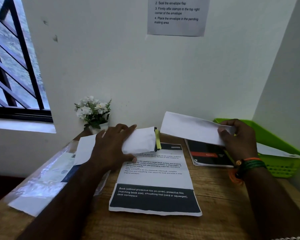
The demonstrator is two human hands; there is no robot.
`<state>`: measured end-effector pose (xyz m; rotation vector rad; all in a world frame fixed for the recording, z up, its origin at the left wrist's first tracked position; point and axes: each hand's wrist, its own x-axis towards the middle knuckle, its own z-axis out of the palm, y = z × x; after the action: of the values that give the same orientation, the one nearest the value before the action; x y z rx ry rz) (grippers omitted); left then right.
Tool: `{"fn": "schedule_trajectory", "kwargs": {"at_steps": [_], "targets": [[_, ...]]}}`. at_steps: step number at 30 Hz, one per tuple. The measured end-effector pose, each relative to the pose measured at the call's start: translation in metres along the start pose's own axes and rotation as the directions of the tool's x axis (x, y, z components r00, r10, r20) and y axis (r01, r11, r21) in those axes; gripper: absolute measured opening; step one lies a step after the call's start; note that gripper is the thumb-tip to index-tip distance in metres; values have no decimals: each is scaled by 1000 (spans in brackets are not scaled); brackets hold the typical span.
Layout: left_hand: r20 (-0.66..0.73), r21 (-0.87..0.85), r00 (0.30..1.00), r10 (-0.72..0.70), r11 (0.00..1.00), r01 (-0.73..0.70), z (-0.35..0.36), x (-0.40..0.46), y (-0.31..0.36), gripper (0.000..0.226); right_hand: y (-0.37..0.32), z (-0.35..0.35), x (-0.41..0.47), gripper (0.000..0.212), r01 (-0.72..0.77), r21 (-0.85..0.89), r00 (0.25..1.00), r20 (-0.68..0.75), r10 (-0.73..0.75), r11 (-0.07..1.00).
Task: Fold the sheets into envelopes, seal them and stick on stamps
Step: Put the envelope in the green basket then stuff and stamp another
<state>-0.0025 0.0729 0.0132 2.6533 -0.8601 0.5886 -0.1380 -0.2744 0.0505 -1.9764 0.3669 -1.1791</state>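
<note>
The left hand [113,148] lies palm-down on a folded white sheet [139,142] near the back of the wooden desk [220,201], its fingers nearly straight and spread, the thumb reaching onto the printed sheet [154,177] below. That printed sheet lies flat in the middle of the desk, with a dark band of white text across its near end. The right hand [237,141] holds a 2nd folded white paper [192,128] lifted clear of the desk, pinching its right end between thumb and curled fingers; the paper slants up toward the left. Bracelets in orange and green circle that wrist.

Just right of the sheet under the left hand stands a yellow highlighter [157,139], touching or nearly touching its edge. A dark booklet with a red stripe [208,155] lies below the lifted paper. A green plastic basket [280,163] sits at the right edge with what seems to be white paper inside. At the left lies a clear plastic sleeve [42,179] with papers in it. A small pot of white flowers [93,111] stands against the wall, and a numbered instruction notice [177,14] hangs above.
</note>
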Motion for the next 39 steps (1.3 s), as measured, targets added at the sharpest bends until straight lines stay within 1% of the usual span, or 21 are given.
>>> {"fn": "schedule_trajectory", "kwargs": {"at_steps": [6,11,15,18,20,22,24,26,28,29,31,33,35,37,39], "targets": [[-15,14,1000,16,1000,-16,2,2,0,115,-4,6,-7,15,29,-47,994,111,-24,998],[-10,5,998,66,998,-66,6,1,8,110,-6,8,-9,13,15,-72,967,253,4,997],[2,-5,987,158,987,-158,13,-3,29,101,-11,18,-18,17,-20,-12,945,325,23,1000],[34,-36,983,178,984,-177,19,-5,40,101,-10,31,-28,18,-41,27,932,361,29,999],[36,-34,984,174,984,-173,19,-5,40,102,-8,40,-33,17,-103,75,903,424,61,992],[28,-27,987,160,987,-159,17,-5,38,101,-7,46,-36,24,-189,123,877,468,110,974],[6,-32,990,140,990,-140,16,-5,35,101,-5,50,-37,25,-229,159,895,422,144,960],[-13,-20,992,123,992,-123,15,-4,33,101,-5,52,-36,19,-266,175,930,307,204,948],[-18,-9,994,110,994,-110,15,-3,32,103,-5,52,-36,16,-320,182,934,223,278,930],[-19,-5,994,108,994,-108,15,-3,33,104,-5,52,-37,16,-322,179,936,205,284,930],[-19,-1,993,113,994,-113,15,-3,35,104,-8,56,-42,22,-276,187,945,231,231,943],[-6,-8,993,120,993,-120,16,-4,38,103,-14,61,-51,31,-202,213,942,311,130,956],[11,-5,992,129,992,-129,17,-4,41,103,-22,66,-59,35,-143,211,921,387,52,967],[8,-6,991,134,991,-134,16,-4,41,103,-25,66,-60,35,-129,212,917,397,35,969],[-8,-25,991,131,991,-131,14,-4,39,104,-24,61,-55,30,-139,211,927,372,52,967]]}}
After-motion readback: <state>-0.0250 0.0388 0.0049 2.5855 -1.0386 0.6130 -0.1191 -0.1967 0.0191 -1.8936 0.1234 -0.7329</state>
